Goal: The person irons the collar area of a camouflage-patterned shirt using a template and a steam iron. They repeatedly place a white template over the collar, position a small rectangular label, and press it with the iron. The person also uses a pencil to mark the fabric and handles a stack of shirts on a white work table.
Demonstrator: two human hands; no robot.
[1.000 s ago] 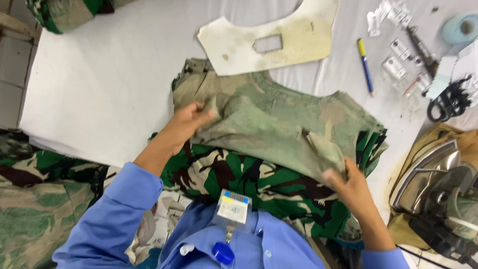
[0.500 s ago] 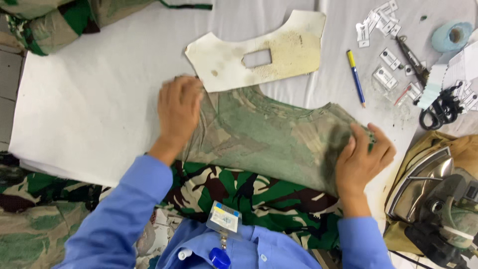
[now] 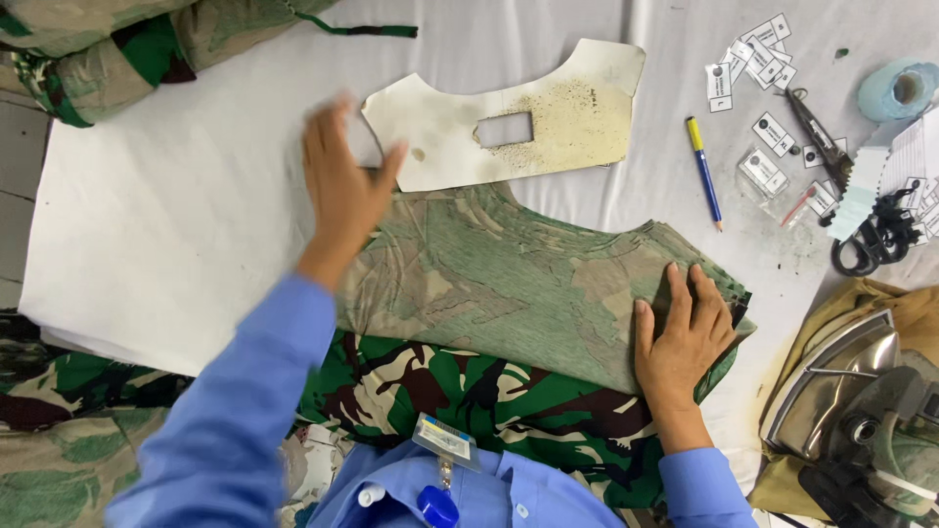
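Observation:
A stack of camouflage fabric pieces (image 3: 518, 284) lies wrong side up on the white padded table (image 3: 166, 215). Brighter green camouflage cloth (image 3: 489, 401) hangs below it at the table's near edge. My right hand (image 3: 683, 337) presses flat on the stack's right end, fingers spread. My left hand (image 3: 342, 186) is open and blurred, above the stack's left end, its fingertips next to a stained cream cardboard pattern (image 3: 509, 122) with a rectangular cut-out.
A blue and yellow pen (image 3: 703, 171), small paper tags (image 3: 758, 78), black scissors (image 3: 875, 235) and a blue tape roll (image 3: 900, 90) lie at the right. A steam iron (image 3: 851, 401) rests at the lower right. More camouflage cloth (image 3: 88, 49) is piled at the upper left.
The fabric stack was lifted and folded a second ago and now lies flat. My left hand has left the cloth and moved up toward the cardboard pattern. My right hand stays pressed down.

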